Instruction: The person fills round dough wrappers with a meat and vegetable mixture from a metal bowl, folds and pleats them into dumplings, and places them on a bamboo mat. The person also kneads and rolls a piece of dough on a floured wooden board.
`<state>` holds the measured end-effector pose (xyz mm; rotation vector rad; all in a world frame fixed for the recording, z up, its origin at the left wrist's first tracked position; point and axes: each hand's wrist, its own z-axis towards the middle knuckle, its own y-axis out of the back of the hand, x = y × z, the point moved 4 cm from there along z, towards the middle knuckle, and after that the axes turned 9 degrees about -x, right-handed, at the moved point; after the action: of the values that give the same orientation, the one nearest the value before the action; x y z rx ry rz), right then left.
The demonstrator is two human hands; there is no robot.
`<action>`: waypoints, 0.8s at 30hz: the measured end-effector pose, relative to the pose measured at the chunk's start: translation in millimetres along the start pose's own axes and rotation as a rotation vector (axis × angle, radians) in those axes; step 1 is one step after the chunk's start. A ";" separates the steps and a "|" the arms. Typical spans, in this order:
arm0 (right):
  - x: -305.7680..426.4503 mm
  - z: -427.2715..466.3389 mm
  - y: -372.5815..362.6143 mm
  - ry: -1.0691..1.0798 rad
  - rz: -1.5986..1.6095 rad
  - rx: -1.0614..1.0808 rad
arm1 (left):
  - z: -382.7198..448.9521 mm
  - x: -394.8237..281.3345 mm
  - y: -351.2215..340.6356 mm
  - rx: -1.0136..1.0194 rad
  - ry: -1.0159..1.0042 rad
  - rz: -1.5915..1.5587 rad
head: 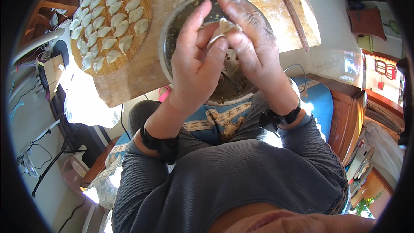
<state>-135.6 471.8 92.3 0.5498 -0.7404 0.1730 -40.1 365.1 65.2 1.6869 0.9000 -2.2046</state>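
Both my hands are raised over a metal bowl [166, 43] and meet at a small folded dough dumpling [226, 26]. My left hand [197, 58] pinches its near edge with the thumb, its forefinger stretched out. Around the dumpling's other side curl the fingers of my right hand [255, 38]. The bowl's inside shows bits of filling and a dark utensil handle [231, 82]; my hands hide much of it. To the left, several shaped dumplings [121, 28] lie in rows on a round bamboo board [129, 60].
The floured wooden board [139, 84] lies under the bamboo board and reaches behind the bowl. A thin wooden rolling pin [288, 6] rests on its right part. A white plastic bag [87, 100] hangs at the left edge. Blue patterned seat fabric [220, 119] shows below the bowl.
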 end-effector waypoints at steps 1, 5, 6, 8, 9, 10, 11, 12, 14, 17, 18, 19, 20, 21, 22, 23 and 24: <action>-0.4 -2.8 -2.2 -0.133 0.148 0.024 | 1.2 -1.1 2.1 -0.027 -0.023 0.002; 4.4 -8.4 -5.4 -0.310 0.411 -0.059 | 4.7 -9.2 6.1 -0.058 -0.203 0.035; 3.5 -9.9 -3.9 -0.372 0.493 -0.059 | 3.6 -12.1 6.5 -0.074 -0.254 0.100; 3.4 -10.3 -4.3 -0.395 0.510 0.024 | 2.9 -16.7 8.8 -0.077 -0.278 0.196; 2.0 -10.5 -2.5 -0.442 0.647 0.003 | 2.2 -19.1 10.2 -0.078 -0.286 0.241; 2.3 -9.3 -2.3 -0.400 0.620 0.034 | 4.1 -24.2 13.0 -0.117 -0.399 0.425; 3.0 -8.1 -1.2 -0.361 0.648 0.051 | 5.1 -29.1 14.3 -0.094 -0.511 0.550; 4.1 -7.2 -1.0 -0.322 0.677 0.067 | 6.6 -34.3 16.2 -0.050 -0.647 0.688; 7.4 -8.6 -3.8 -0.271 0.576 0.158 | 12.0 -34.6 17.2 0.023 -0.768 0.829; 15.0 -11.4 -5.1 -0.154 0.334 0.091 | 15.8 -32.5 19.2 0.099 -0.840 0.834; 17.6 -12.6 -4.4 -0.136 0.285 0.049 | 16.5 -32.0 19.7 0.080 -0.848 0.787; 20.1 -12.9 -4.3 -0.091 0.240 0.011 | 16.8 -31.4 18.9 0.096 -0.878 0.777; 23.4 -12.1 -3.0 0.003 0.148 -0.008 | 17.3 -30.8 17.7 0.113 -0.907 0.765; 24.9 -11.2 -4.4 0.061 0.154 0.009 | 16.8 -30.8 16.2 0.130 -0.939 0.758; 25.0 -8.4 -6.0 0.147 0.166 0.022 | 16.6 -30.7 15.3 0.142 -0.929 0.732; 25.3 -6.1 -6.7 0.228 0.187 0.014 | 16.1 -30.8 14.1 0.155 -0.922 0.712; 26.8 -4.7 -7.5 0.334 0.156 0.022 | 15.1 -30.7 12.7 0.168 -0.913 0.693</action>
<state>-110.7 466.9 104.6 0.4691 -0.4559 0.4080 -35.8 340.5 91.9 0.6651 -0.0987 -2.1596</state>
